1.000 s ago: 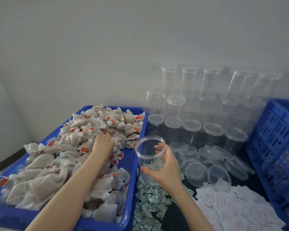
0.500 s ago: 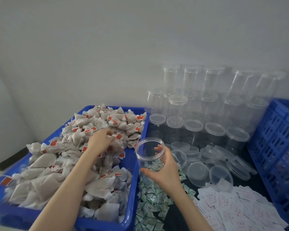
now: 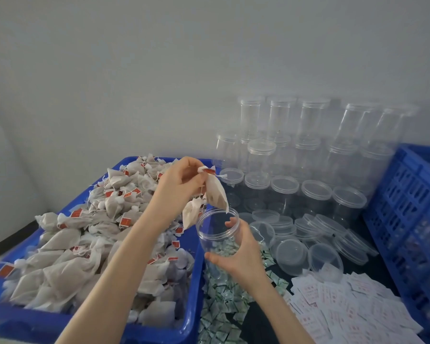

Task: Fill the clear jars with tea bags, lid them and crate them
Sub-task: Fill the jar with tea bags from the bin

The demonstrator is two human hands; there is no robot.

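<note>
Left hand [image 3: 178, 181] pinches tea bags [image 3: 215, 194] by their tops; they hang lengthwise, lowest corner at the rim of the open clear jar [image 3: 220, 238] directly beneath. Right hand [image 3: 238, 254] grips that jar upright beside the blue bin [image 3: 194, 294].
</note>
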